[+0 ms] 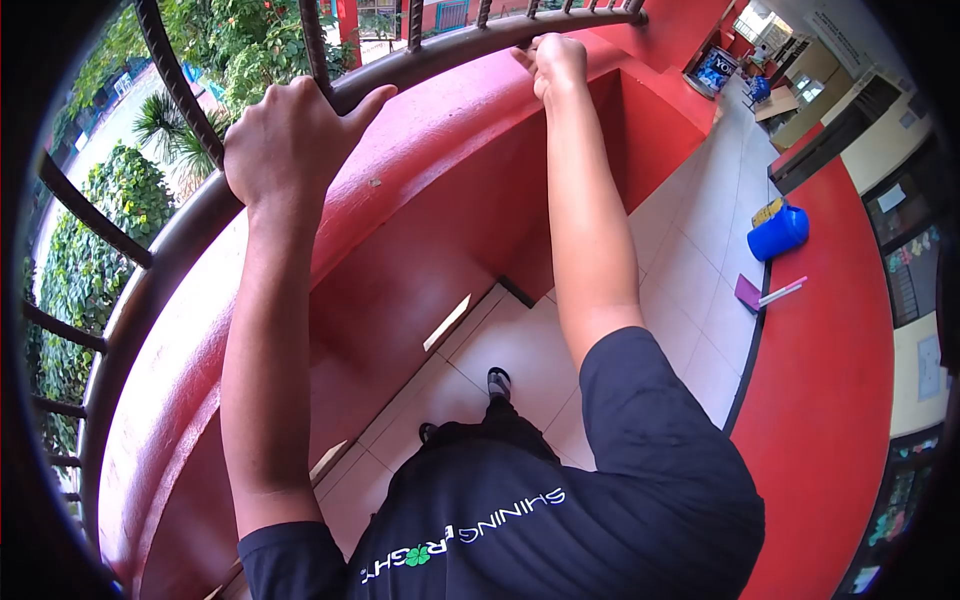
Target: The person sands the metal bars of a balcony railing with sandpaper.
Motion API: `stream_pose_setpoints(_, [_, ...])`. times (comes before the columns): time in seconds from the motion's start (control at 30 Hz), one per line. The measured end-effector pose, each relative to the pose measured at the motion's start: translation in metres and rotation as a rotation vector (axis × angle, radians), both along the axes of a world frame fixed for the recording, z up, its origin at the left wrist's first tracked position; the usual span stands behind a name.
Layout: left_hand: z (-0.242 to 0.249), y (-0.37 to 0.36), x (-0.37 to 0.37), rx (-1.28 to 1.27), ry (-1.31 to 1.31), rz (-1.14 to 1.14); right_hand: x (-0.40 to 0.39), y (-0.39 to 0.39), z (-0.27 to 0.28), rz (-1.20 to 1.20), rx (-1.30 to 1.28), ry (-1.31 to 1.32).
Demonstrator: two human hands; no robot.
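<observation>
A dark metal railing (pixel 440 57) with upright bars curves along the top of a pink and red wall (pixel 440 118). My left hand (pixel 285 140) is wrapped over the lower rail beside an upright bar, its thumb stretched out to the right. Farther along, my right hand (pixel 558 65) is up at the underside of the same rail, with its fingers curled and bunched. Whether those fingers grip the rail or hold something small cannot be made out.
Pale floor tiles (pixel 510 335) lie below, with a sandalled foot (pixel 499 381). Along the red wall at right are a blue bin (pixel 778 234) and a purple dustpan (pixel 748 294). Leafy plants (pixel 115 210) grow beyond the railing. People sit down the corridor.
</observation>
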State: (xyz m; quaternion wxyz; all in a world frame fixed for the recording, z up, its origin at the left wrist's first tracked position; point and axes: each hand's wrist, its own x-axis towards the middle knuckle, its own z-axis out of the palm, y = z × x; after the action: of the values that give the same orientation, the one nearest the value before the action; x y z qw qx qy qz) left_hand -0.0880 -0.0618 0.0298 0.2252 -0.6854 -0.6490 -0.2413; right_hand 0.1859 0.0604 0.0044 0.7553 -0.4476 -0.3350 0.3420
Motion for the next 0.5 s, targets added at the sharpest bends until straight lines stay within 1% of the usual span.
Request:
stream_pose_setpoints(0.03, [0.0, -0.002, 0.002, 0.002, 0.009, -0.004, 0.007, 0.002, -0.003, -0.004, 0.002, 0.009])
stream_pose_setpoints(0.1, [0.005, -0.003, 0.007, -0.017, 0.049, 0.082, 0.007, 0.009, 0.002, -0.232, -0.195, -0.362])
stream_pose_setpoints(0.13, [0.007, -0.004, 0.008, -0.04, 0.044, 0.085, -0.013, -0.01, -0.003, -0.281, -0.197, -0.472])
stream_pose_setpoints(0.17, [0.009, -0.006, 0.011, -0.064, 0.04, 0.1, -0.02, -0.016, -0.023, -0.291, -0.155, -0.601])
stream_pose_setpoints(0.2, [0.007, -0.007, 0.012, -0.041, 0.045, 0.093, -0.028, -0.029, -0.04, -0.4, -0.065, -0.821])
stream_pose_setpoints(0.23, [0.007, -0.008, 0.012, -0.014, 0.047, 0.089, -0.026, -0.035, -0.054, -0.425, 0.072, -0.933])
stream_pose_setpoints(0.27, [0.008, -0.008, 0.014, -0.036, 0.047, 0.108, -0.02, -0.043, -0.054, -0.399, 0.094, -0.932])
stream_pose_setpoints(0.3, [0.01, -0.009, 0.017, -0.058, 0.064, 0.139, -0.01, -0.046, -0.05, -0.372, 0.114, -0.927])
stream_pose_setpoints(0.37, [0.01, -0.009, 0.022, -0.035, 0.104, 0.189, 0.024, -0.037, -0.031, -0.495, 0.185, -0.844])
stream_pose_setpoints(0.4, [0.009, -0.007, 0.023, -0.048, 0.106, 0.21, 0.052, -0.015, -0.027, -0.472, 0.045, -0.715])
stream_pose_setpoints(0.43, [0.009, -0.006, 0.024, -0.045, 0.115, 0.221, 0.074, -0.014, -0.012, -0.417, 0.053, -0.512])
stream_pose_setpoints(0.47, [0.008, -0.004, 0.025, -0.038, 0.117, 0.24, 0.103, 0.006, -0.011, -0.333, 0.097, -0.184])
stream_pose_setpoints(0.5, [0.007, -0.003, 0.026, -0.031, 0.117, 0.259, 0.136, 0.044, -0.022, -0.348, 0.126, 0.058])
